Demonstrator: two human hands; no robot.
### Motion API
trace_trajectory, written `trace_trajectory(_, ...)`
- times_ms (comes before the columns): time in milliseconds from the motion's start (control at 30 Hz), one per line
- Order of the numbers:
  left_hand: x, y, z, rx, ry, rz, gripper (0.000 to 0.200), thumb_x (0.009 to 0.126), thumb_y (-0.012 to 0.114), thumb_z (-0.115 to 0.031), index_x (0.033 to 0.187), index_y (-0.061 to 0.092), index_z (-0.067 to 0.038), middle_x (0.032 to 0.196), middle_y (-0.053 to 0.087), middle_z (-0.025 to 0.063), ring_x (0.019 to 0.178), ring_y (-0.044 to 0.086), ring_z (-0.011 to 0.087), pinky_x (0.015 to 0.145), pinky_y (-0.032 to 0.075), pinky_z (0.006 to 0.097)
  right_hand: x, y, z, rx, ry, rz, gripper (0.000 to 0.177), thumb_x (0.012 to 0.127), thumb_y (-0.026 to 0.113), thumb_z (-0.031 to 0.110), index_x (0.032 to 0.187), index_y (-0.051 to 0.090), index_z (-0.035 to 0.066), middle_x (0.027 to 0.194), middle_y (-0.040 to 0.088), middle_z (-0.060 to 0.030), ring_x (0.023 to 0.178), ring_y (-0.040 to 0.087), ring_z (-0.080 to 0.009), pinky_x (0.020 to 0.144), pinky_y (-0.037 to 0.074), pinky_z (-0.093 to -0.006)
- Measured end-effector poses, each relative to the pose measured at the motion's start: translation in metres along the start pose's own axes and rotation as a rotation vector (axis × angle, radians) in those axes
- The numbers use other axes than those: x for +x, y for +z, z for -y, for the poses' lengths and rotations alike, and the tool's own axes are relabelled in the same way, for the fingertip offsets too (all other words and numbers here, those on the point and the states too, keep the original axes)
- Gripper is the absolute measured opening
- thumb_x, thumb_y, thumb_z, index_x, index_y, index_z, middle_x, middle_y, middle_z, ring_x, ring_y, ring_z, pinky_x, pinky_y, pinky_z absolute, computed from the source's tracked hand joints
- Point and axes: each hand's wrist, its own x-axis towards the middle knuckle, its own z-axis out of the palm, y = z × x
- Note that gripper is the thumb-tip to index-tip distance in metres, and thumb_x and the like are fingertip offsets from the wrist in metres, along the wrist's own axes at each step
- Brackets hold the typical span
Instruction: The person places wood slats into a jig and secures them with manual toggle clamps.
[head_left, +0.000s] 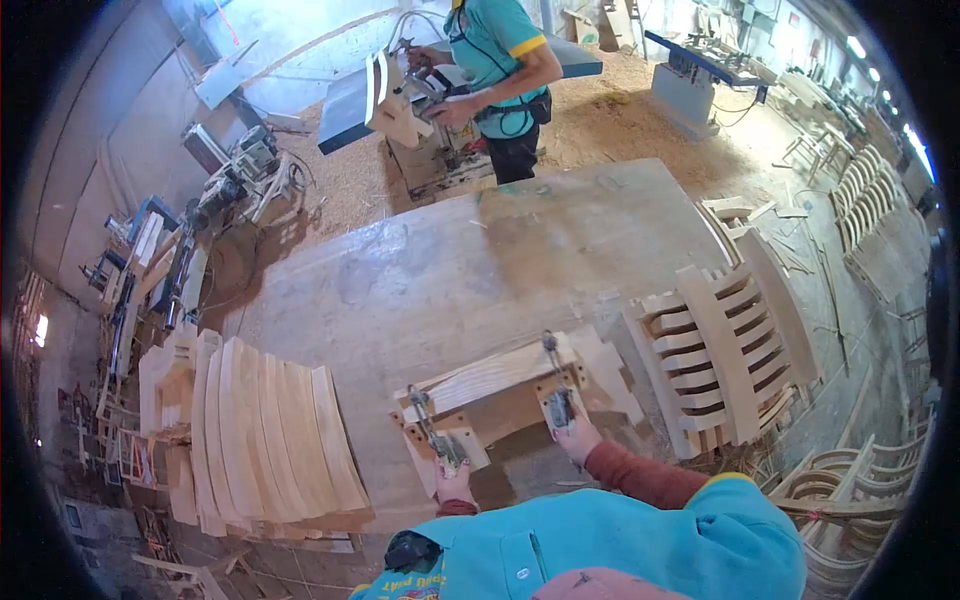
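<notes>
My left hand (455,484) is closed round the handle of the left toggle clamp (443,444), at the near edge of a wooden jig (470,428). Round the handle of the right toggle clamp (561,408) the fingers of my right hand (577,438) are wrapped. A pale wooden piece (490,372) lies across the far side of the jig, under the clamps' tips. Flat wooden boards (608,375) lie beside and under the jig's right end.
A large worktable (400,290) carries curved wooden pieces (270,430) at the left and stacked slatted frames (715,355) at the right. Beyond it a co-worker (500,65) holds a wooden part (395,112) at a dark-topped machine table (345,112). Chair frames (840,490) stand at the lower right.
</notes>
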Motion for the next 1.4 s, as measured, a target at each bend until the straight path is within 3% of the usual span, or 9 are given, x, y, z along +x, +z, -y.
trace_trajectory(133, 0.034, 0.011, -0.021, -0.093, -0.095, -0.034, 0.042, 0.080, 0.066, -0.014, 0.117, 0.048, -0.006, 0.083, 0.061, 0.0044, 0.056, 0.054, 0.0133, 0.046, 0.043, 0.0278, 0.081, 0.003, 0.015, -0.227, -0.236, -0.033, 0.057, 0.082, 0.057, 0.016, 0.132, 0.034, 0.001, 0.109, 0.055, -0.0263, 0.100, 0.056, -0.0373, 0.089, 0.044, -0.0396)
trace_trajectory(467, 0.174, 0.161, 0.006, 0.345, 0.241, 0.168, 0.068, 0.080, 0.065, -0.033, 0.129, 0.038, 0.005, 0.111, 0.058, 0.0107, 0.097, 0.056, 0.0218, 0.080, 0.046, 0.0354, 0.321, -0.097, 0.003, -0.914, -0.393, -0.164, 0.027, 0.086, 0.046, 0.024, 0.103, 0.056, 0.005, 0.082, 0.063, -0.0203, 0.076, 0.062, -0.0373, 0.069, 0.049, -0.0456)
trace_trajectory(600, 0.139, 0.207, -0.151, 0.168, -0.221, 0.719, 0.066, 0.090, 0.056, -0.028, 0.144, 0.021, -0.013, 0.114, 0.056, 0.0059, 0.089, 0.053, 0.0113, 0.070, 0.044, 0.0265, 0.353, -0.197, 0.033, -0.962, -0.242, -0.373, 0.029, 0.088, 0.046, 0.025, 0.109, 0.056, 0.008, 0.094, 0.064, -0.0180, 0.086, 0.062, -0.0340, 0.076, 0.048, -0.0457)
trace_trajectory(633, 0.156, 0.208, -0.146, 0.188, -0.068, 0.801, 0.064, 0.090, 0.056, -0.026, 0.143, 0.024, -0.011, 0.114, 0.057, 0.0044, 0.083, 0.053, 0.0098, 0.069, 0.044, 0.0249, 0.380, -0.226, 0.020, -0.688, -0.134, -0.392, 0.033, 0.086, 0.050, 0.024, 0.111, 0.059, 0.003, 0.105, 0.060, -0.0232, 0.101, 0.058, -0.0368, 0.088, 0.045, -0.0428)
trace_trajectory(733, 0.170, 0.181, -0.145, 0.092, -0.084, 0.831, 0.054, 0.091, 0.055, -0.026, 0.139, 0.034, -0.009, 0.113, 0.059, 0.0047, 0.092, 0.055, 0.0099, 0.072, 0.045, 0.0253, 0.377, -0.310, 0.025, -0.874, 0.139, -0.332, 0.044, 0.090, 0.045, 0.038, 0.118, 0.055, 0.006, 0.115, 0.058, -0.0200, 0.107, 0.056, -0.0364, 0.091, 0.042, -0.0461)
trace_trajectory(900, 0.131, 0.090, -0.110, 0.140, -0.186, 0.647, 0.041, 0.092, 0.052, -0.023, 0.130, 0.046, -0.008, 0.112, 0.061, 0.0075, 0.095, 0.060, 0.0147, 0.077, 0.049, 0.0272, 0.390, -0.392, -0.027, -0.587, 0.548, -0.938, 0.046, 0.089, 0.041, 0.033, 0.132, 0.044, 0.015, 0.129, 0.047, -0.0202, 0.122, 0.042, -0.0361, 0.101, 0.034, -0.0444)
trace_trajectory(1100, 0.083, 0.054, -0.049, 0.240, -0.434, 0.446, 0.031, 0.092, 0.053, -0.025, 0.118, 0.056, -0.009, 0.084, 0.066, 0.0065, 0.057, 0.057, 0.0104, 0.054, 0.047, 0.0244, 0.331, -0.363, 0.028, -0.787, -0.221, -1.175, 0.059, 0.080, 0.054, 0.009, 0.136, 0.037, 0.013, 0.133, 0.043, -0.0172, 0.130, 0.033, -0.0336, 0.103, 0.033, -0.0393)
trace_trajectory(1233, 0.067, 0.086, -0.085, 0.368, -0.303, 0.594, 0.025, 0.092, 0.053, -0.028, 0.103, 0.065, -0.008, 0.070, 0.063, 0.0036, 0.052, 0.051, 0.0074, 0.049, 0.043, 0.0241, 0.252, -0.267, 0.069, -0.512, -0.783, -0.811, 0.055, 0.078, 0.049, -0.002, 0.131, 0.041, 0.003, 0.128, 0.050, -0.0164, 0.115, 0.052, -0.0264, 0.091, 0.043, -0.0331)
trace_trajectory(1400, 0.071, 0.085, -0.053, 0.228, 0.206, 0.620, 0.029, 0.092, 0.051, -0.031, 0.085, 0.067, -0.008, 0.058, 0.051, -0.0049, 0.049, 0.042, 0.0050, 0.048, 0.035, 0.0225, 0.140, -0.176, 0.041, -0.105, -0.626, -0.317, 0.052, 0.081, 0.044, -0.006, 0.132, 0.042, 0.004, 0.097, 0.062, -0.0103, 0.082, 0.059, -0.0112, 0.074, 0.048, -0.0244)
